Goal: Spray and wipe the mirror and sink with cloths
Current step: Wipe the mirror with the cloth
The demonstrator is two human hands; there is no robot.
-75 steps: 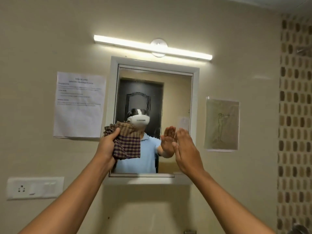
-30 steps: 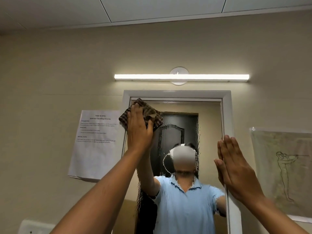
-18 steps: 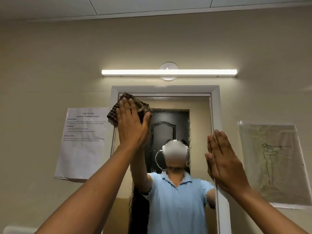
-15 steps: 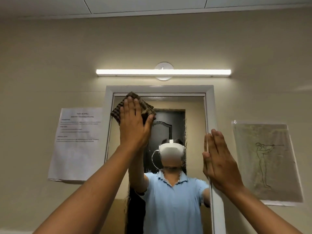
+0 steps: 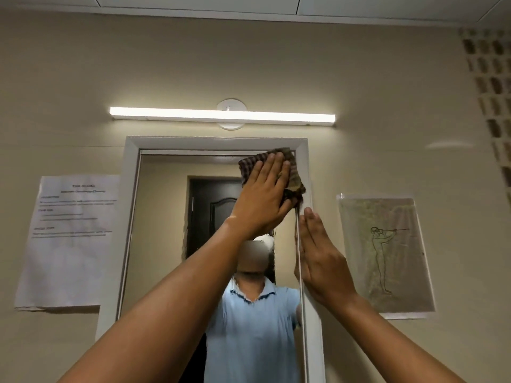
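Observation:
A white-framed mirror (image 5: 163, 244) hangs on the beige wall straight ahead. My left hand (image 5: 262, 197) presses a brown checked cloth (image 5: 294, 178) flat against the glass at the mirror's top right corner. My right hand (image 5: 320, 258) rests flat, fingers together and pointing up, on the mirror's right frame edge just below the cloth; it holds nothing. The glass reflects a person in a light blue shirt and a dark door. The sink is out of view.
A lit tube lamp (image 5: 221, 116) runs above the mirror. A printed paper sheet (image 5: 69, 239) is stuck to the wall on the left, a drawing sheet (image 5: 384, 255) on the right. Patterned tiles (image 5: 492, 92) cover the far right wall.
My left hand has slid the cloth along the top of the mirror from the top left corner to the top right corner. My right hand stays on the right frame edge.

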